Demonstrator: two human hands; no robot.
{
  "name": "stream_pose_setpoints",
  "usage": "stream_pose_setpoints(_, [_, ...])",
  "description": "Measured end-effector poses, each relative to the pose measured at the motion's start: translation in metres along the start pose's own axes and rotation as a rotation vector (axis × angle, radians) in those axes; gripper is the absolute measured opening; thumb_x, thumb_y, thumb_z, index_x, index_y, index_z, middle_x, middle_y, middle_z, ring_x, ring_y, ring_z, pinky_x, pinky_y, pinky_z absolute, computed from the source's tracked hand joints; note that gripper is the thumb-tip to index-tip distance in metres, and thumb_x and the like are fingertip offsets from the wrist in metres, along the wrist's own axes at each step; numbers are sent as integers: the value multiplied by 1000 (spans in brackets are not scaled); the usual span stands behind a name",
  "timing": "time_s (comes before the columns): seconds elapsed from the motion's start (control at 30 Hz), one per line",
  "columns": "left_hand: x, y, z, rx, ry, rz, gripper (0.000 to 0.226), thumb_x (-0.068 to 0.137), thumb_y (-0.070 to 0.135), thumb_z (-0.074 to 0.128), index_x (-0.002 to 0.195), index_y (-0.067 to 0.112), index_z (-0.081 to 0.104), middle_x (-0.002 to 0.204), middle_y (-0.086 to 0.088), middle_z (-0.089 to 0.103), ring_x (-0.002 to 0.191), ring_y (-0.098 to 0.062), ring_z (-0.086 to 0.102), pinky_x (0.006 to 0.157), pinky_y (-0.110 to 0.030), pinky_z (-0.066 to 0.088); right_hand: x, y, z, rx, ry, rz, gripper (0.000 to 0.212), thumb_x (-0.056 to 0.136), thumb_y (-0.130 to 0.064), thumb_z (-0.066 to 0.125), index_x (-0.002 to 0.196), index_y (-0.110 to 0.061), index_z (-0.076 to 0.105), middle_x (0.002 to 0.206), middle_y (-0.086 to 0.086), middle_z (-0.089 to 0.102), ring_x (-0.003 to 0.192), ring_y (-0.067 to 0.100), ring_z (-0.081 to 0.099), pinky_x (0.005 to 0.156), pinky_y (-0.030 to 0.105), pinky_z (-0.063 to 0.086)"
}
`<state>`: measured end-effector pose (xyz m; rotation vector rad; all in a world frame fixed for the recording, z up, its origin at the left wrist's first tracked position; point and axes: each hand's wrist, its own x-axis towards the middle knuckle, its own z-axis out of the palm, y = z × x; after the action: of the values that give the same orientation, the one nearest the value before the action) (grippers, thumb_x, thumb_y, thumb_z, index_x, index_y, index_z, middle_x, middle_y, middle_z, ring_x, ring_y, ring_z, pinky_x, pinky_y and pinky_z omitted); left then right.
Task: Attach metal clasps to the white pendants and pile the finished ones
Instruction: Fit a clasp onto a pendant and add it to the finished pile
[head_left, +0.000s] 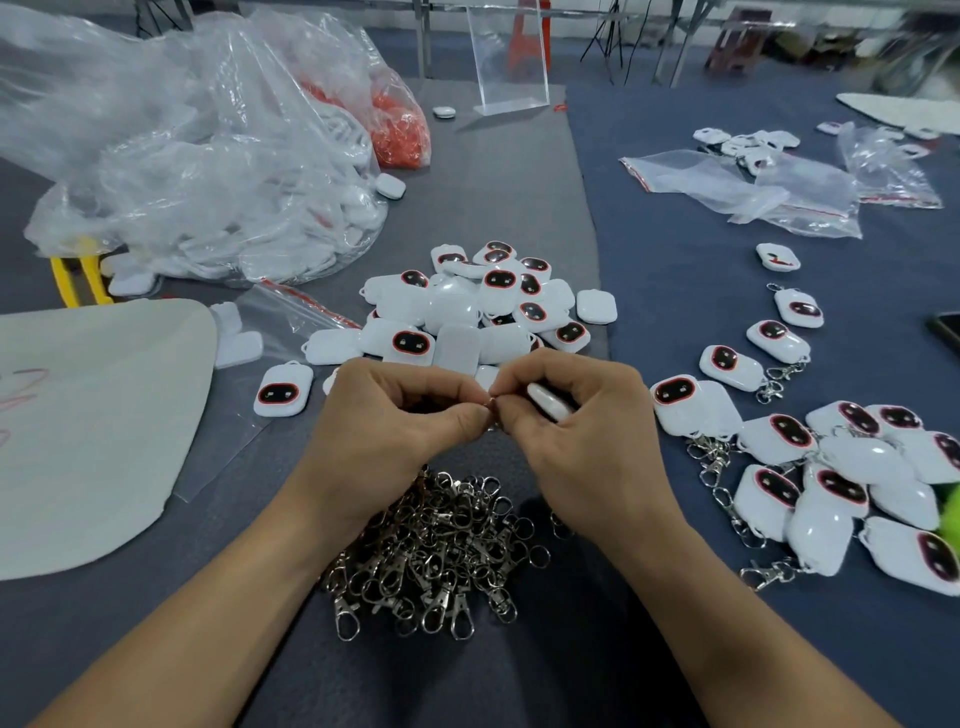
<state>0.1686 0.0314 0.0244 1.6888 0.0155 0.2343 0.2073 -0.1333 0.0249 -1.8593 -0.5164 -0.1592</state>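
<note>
Currently, at far left, a pale sheet is laid flat on the grey table cover. Yellow-handled pliers are seen behind it, partly under a large clear plastic bag stuffed with white parts. A second bag of orange-red pieces is set behind that. At centre, white pendants without clasps are heaped loosely, dark red-ringed oval faces shown on some, blank backs on others. Just in front of the heap, the left hand is curled, thumb and forefinger pinched on a small metal ring; more of it cannot be made out. Below the hands, metal clasps are piled on the cover. The right hand is curled round one white pendant, its fingertips met with the left's at the ring. Far right, on the blue cover, finished pendants with clasps attached are piled and strung out in a line. Flat zip bags are scattered behind them.
</note>
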Motion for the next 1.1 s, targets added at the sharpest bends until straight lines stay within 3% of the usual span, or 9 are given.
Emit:
stream_pose_setpoints(0.07, [2,0,-4,7,-18,-23,11,68,12,81,78,17,82,76,-7,77,71,-13,69,68,-22,54,-1,0,1,18,-21,0,22,83,-1,76,77,-22,75,72,-9,71,70,13,69,65,36,57])
stream_pose_setpoints(0.13, [4,0,-7,-8,-35,-54,12,66,11,80,78,15,82,76,-10,77,71,-15,69,69,-25,55,0,0,2,25,-38,-6,22,83,0,76,78,-22,75,71,-8,71,69,15,68,64,38,57])
stream_pose_setpoints(0.33, [4,2,-6,31,-19,-13,11,65,8,79,73,14,81,70,-7,76,64,-12,67,62,-20,53,1,3,-1,31,-76,15,22,84,-1,75,78,-22,75,71,-11,70,69,10,66,61,23,53])
stream_pose_setpoints(0.43, [3,3,-5,88,-19,5,11,66,6,82,72,16,81,67,-3,75,60,-9,65,59,-18,51,1,5,1,42,-81,40,23,84,0,75,78,-23,75,71,-10,71,67,11,67,60,26,54])
stream_pose_setpoints(0.5, [4,3,-5,111,-25,11,19,68,-3,86,72,15,81,68,-3,76,61,-8,65,60,-18,51,2,6,0,56,-83,40,24,84,0,75,77,-23,75,71,-10,70,66,10,65,59,25,52])
stream_pose_setpoints(0.63, [6,1,-10,102,-73,-19,20,71,-8,83,76,11,82,72,-7,77,66,-13,68,65,-23,54,3,7,1,71,-124,55,26,84,1,75,77,-24,75,70,-14,70,66,0,63,62,12,45])
stream_pose_setpoints(0.73, [6,1,-10,121,-93,-5,18,69,-1,85,75,15,82,71,-3,77,66,-11,67,66,-22,53,3,7,2,129,-140,104,29,84,1,76,74,-26,75,66,-16,68,61,-1,60,58,11,45])
stream_pose_setpoints(0.9, [5,-1,-8,257,-58,66,16,62,14,76,68,28,80,54,11,67,50,3,51,52,-12,39,5,9,3,203,-230,213,26,83,3,71,73,-21,75,60,-8,65,54,6,53,52,20,44])
stream_pose_setpoints(1.1, [1,-1,-9,421,-40,144,13,62,19,76,67,31,79,55,13,66,48,3,51,50,-11,40,5,9,2,135,-255,228,23,82,-1,70,76,-22,76,62,2,68,54,7,54,50,22,45])
